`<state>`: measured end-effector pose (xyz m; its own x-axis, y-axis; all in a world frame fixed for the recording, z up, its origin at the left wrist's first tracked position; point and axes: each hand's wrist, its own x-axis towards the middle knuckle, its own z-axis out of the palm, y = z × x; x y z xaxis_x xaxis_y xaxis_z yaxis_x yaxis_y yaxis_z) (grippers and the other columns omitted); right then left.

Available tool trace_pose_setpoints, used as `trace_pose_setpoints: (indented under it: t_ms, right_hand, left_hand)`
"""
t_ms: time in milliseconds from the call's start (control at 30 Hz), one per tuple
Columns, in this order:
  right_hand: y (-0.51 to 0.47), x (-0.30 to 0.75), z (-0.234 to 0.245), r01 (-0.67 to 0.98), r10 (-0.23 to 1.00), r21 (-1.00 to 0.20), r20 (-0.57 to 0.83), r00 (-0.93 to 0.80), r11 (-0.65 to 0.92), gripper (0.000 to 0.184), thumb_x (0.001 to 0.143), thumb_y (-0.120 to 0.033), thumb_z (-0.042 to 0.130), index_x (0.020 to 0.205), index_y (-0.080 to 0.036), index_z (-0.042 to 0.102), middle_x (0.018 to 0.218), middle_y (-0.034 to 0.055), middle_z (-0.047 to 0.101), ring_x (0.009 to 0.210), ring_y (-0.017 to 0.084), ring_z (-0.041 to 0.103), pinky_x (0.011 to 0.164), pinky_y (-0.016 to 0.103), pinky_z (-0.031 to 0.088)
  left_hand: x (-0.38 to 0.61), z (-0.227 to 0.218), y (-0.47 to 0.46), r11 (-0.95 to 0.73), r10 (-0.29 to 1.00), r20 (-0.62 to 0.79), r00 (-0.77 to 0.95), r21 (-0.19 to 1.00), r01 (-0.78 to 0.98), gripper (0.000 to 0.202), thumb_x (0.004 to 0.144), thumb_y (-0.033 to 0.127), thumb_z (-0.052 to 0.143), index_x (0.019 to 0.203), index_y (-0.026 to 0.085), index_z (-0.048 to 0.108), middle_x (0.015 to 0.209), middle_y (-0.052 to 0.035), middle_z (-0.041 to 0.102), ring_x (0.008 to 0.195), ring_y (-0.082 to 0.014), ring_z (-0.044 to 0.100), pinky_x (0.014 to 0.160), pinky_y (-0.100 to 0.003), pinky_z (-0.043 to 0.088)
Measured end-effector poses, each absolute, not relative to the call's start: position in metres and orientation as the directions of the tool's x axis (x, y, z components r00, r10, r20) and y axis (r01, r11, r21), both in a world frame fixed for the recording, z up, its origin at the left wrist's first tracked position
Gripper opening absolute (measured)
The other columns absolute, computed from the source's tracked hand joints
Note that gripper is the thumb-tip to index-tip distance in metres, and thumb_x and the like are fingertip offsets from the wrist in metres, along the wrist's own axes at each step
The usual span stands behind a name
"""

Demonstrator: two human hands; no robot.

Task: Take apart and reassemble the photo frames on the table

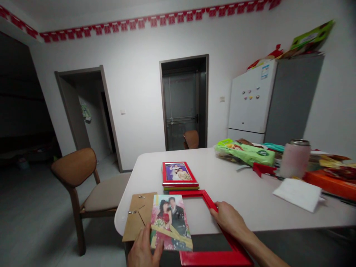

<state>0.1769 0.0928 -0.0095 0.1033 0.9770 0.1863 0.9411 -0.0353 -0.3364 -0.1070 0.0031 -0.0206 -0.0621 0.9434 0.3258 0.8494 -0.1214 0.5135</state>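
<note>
My left hand (pixel 145 247) pinches the lower left corner of a photo print (pixel 171 226), which shows a couple among flowers. Partly under the print, at its left, lies a brown frame backing board (pixel 133 218) with small metal clips. My right hand (pixel 228 218) grips the right side of an empty red picture frame (pixel 207 257). The frame reaches past the table's front edge, and the print overlaps its left side. Beyond the frame, a red-framed photo (pixel 180 173) tops a small stack of frames.
On the white table (pixel 219 178), the right side carries a green package (pixel 247 152), a pink jar (pixel 295 159), white folded paper (pixel 299 193) and an orange box (pixel 330 183). A wooden chair (pixel 75 168) stands at the left. Behind the table is a fridge (pixel 249 100).
</note>
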Motion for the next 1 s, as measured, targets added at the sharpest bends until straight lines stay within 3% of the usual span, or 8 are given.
trace_pose_setpoints:
  t_ms: [200, 300, 433, 567, 667, 767, 867, 1000]
  right_hand:
    - [0.091, 0.174, -0.009, 0.955, 0.979, -0.295, 0.185, 0.085, -0.027, 0.031, 0.074, -0.030, 0.035, 0.078, -0.012, 0.060, 0.079, 0.0158, 0.063, 0.074, 0.024, 0.060, 0.063, 0.030, 0.040]
    - [0.088, 0.171, -0.008, 0.956, 0.967, -0.293, 0.237, 0.092, -0.019, 0.031, 0.073, -0.030, 0.036, 0.086, -0.013, 0.059, 0.083, 0.0149, 0.061, 0.078, 0.024, 0.058, 0.066, 0.032, 0.041]
    - [0.079, 0.162, 0.004, 0.893, 0.911, -0.424, 0.411, 0.043, 0.149, 0.036, 0.067, -0.025, 0.045, 0.100, -0.014, 0.056, 0.101, 0.0132, 0.056, 0.094, 0.023, 0.050, 0.082, 0.033, 0.036]
    - [0.060, 0.137, 0.025, 0.513, 0.953, -0.812, 0.298, -0.050, 0.280, 0.034, 0.069, -0.032, 0.043, 0.096, -0.016, 0.058, 0.089, 0.0072, 0.061, 0.077, 0.017, 0.055, 0.071, 0.029, 0.043]
    - [0.046, 0.110, 0.029, 0.160, 0.991, -0.986, 0.025, -0.131, 0.046, 0.034, 0.065, -0.035, 0.049, 0.091, -0.014, 0.057, 0.074, 0.0051, 0.061, 0.058, 0.013, 0.056, 0.048, 0.024, 0.042]
    - [0.042, 0.089, 0.022, -0.160, 0.972, -0.970, -0.156, -0.178, -0.185, 0.033, 0.065, -0.038, 0.051, 0.088, -0.015, 0.055, 0.069, 0.0046, 0.060, 0.051, 0.011, 0.056, 0.045, 0.023, 0.042]
    - [0.047, 0.089, 0.016, -0.402, 0.987, -0.903, -0.123, -0.105, -0.155, 0.030, 0.069, -0.037, 0.047, 0.090, -0.016, 0.053, 0.073, 0.0063, 0.063, 0.062, 0.014, 0.060, 0.053, 0.025, 0.046]
    - [0.058, 0.121, 0.025, -0.376, 0.998, -0.927, -0.026, 0.055, -0.003, 0.039, 0.068, -0.026, 0.043, 0.106, -0.017, 0.047, 0.081, 0.0062, 0.066, 0.068, 0.017, 0.061, 0.054, 0.026, 0.048]
  left_hand:
    - [-0.101, -0.019, 0.003, -0.307, 0.901, 0.401, 0.168, 0.315, 0.898, 0.058, 0.064, 0.035, 0.055, 0.117, 0.016, 0.044, 0.122, -0.0123, 0.044, 0.112, -0.0285, 0.039, 0.092, -0.039, 0.034]
    - [-0.085, -0.021, 0.011, -0.444, 0.879, 0.327, 0.349, 0.290, 0.848, 0.069, 0.055, 0.018, 0.056, 0.122, 0.018, 0.037, 0.131, -0.0099, 0.031, 0.119, -0.0294, 0.027, 0.096, -0.042, 0.028]
    - [-0.073, -0.024, 0.022, -0.470, 0.874, 0.306, 0.377, 0.340, 0.814, 0.057, 0.063, 0.008, 0.042, 0.118, 0.021, 0.043, 0.127, -0.0072, 0.037, 0.117, -0.0241, 0.034, 0.096, -0.040, 0.030]
    - [-0.081, -0.008, 0.023, -0.481, 0.845, 0.500, 0.190, 0.554, 0.679, 0.046, 0.072, 0.014, 0.038, 0.118, 0.021, 0.043, 0.125, -0.0030, 0.042, 0.116, -0.0181, 0.036, 0.098, -0.033, 0.028]
    - [-0.080, 0.012, 0.017, -0.370, 0.864, 0.479, -0.157, 0.814, 0.448, 0.038, 0.077, 0.029, 0.041, 0.113, 0.018, 0.049, 0.117, -0.0041, 0.051, 0.112, -0.0205, 0.041, 0.095, -0.032, 0.031]
    - [-0.059, 0.018, 0.015, -0.257, 0.918, 0.251, -0.307, 0.966, 0.021, 0.047, 0.073, 0.044, 0.047, 0.109, 0.014, 0.051, 0.104, -0.0086, 0.060, 0.101, -0.0254, 0.051, 0.085, -0.033, 0.041]
    - [-0.030, 0.008, 0.018, -0.186, 0.972, 0.117, -0.202, 0.913, -0.363, 0.059, 0.066, 0.052, 0.053, 0.111, 0.013, 0.048, 0.093, -0.0101, 0.064, 0.089, -0.0255, 0.058, 0.076, -0.033, 0.046]
    - [-0.012, -0.008, 0.023, -0.208, 0.975, 0.156, -0.156, 0.886, -0.415, 0.062, 0.064, 0.047, 0.055, 0.115, 0.014, 0.044, 0.102, -0.0123, 0.060, 0.095, -0.0246, 0.054, 0.082, -0.032, 0.043]
